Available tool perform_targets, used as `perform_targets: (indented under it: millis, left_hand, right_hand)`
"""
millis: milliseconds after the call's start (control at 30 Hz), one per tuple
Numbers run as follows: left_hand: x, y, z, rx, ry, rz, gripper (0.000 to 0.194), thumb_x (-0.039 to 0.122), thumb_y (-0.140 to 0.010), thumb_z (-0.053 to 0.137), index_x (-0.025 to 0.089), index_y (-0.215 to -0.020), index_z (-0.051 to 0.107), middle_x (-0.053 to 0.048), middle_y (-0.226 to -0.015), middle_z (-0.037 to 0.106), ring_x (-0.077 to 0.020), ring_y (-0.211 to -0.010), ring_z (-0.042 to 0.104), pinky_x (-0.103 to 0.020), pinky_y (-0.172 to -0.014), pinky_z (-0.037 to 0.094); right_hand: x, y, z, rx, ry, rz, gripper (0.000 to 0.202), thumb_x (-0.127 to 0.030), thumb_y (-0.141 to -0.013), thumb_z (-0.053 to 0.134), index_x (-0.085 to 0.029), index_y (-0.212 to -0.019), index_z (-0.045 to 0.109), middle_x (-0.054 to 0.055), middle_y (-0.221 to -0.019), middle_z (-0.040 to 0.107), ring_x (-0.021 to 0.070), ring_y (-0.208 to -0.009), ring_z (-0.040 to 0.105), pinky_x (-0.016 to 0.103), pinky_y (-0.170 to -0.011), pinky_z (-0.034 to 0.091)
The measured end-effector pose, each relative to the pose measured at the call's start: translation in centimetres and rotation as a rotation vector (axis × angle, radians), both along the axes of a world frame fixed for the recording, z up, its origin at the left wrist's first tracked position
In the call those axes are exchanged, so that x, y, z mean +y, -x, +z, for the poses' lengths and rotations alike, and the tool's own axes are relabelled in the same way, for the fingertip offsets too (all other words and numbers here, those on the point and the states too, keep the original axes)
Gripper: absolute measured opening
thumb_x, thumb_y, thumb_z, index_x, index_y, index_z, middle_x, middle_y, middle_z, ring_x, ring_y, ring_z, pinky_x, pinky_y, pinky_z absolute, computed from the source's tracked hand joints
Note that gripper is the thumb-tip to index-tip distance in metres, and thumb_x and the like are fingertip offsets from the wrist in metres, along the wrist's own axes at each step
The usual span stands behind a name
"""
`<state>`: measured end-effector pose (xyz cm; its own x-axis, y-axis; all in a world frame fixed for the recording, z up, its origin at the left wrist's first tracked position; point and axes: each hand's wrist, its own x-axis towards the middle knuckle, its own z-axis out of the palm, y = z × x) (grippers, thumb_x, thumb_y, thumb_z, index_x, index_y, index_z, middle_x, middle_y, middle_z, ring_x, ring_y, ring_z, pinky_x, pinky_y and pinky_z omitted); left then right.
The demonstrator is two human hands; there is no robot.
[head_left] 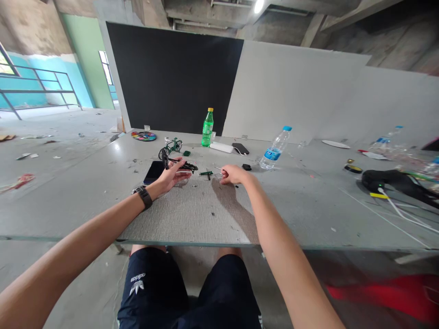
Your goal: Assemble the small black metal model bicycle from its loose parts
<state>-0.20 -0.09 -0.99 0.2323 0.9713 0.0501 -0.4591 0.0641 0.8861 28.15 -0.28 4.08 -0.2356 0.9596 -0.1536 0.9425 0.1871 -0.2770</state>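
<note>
Resting in the left hand [172,177], a black model part with a wheel [190,168] lay between thumb and fingers, the lower fingers stretched out beneath it. Just right of its end, a small green piece [206,173] lay on the surface [185,219], touched by neither hand. Beyond that, the fingers of the right hand [232,174] pinched a thin tool [218,168], its tip toward the green piece. A dark phone [152,172] lay beside the left hand; a green model bicycle [171,145] stood behind it. Farther back, a green bottle [207,129] stood upright, its yellow cap on, beside a white power bank [221,147]. Right of these stood a clear bottle [274,151], blue-capped and labelled; how much liquid either held could not be told. At far left lay a colourful palette [144,136].
</note>
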Motion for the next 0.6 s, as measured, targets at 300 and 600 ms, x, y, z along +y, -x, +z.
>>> perform_targets:
  millis: [300, 600]
  left_hand:
    - [-0.2, -0.1, 0.1, 0.004, 0.004, 0.008, 0.045, 0.033, -0.085, 0.077, 0.023, -0.121, 0.052, -0.007, -0.092, 0.072, -0.0226, -0.082, 0.075, -0.045, -0.088, 0.059]
    - [-0.4, -0.2, 0.3, 0.011, 0.002, 0.001, 0.046, 0.034, -0.085, 0.077, 0.022, -0.12, 0.051, -0.006, -0.089, 0.072, -0.0232, -0.08, 0.075, -0.044, -0.085, 0.06]
  right_hand:
    - [-0.1, 1.0, -0.7, -0.072, -0.106, -0.024, 0.026, -0.02, -0.085, 0.07, -0.022, -0.08, 0.045, -0.002, -0.081, 0.059, 0.0119, -0.068, 0.048, 0.024, -0.061, 0.03]
    - [-1.5, 2.1, 1.5, -0.051, -0.231, -0.136, 0.046, -0.06, -0.101, 0.037, -0.02, -0.097, 0.06, 0.009, -0.084, 0.066, 0.0186, -0.064, 0.053, 0.029, -0.06, 0.032]
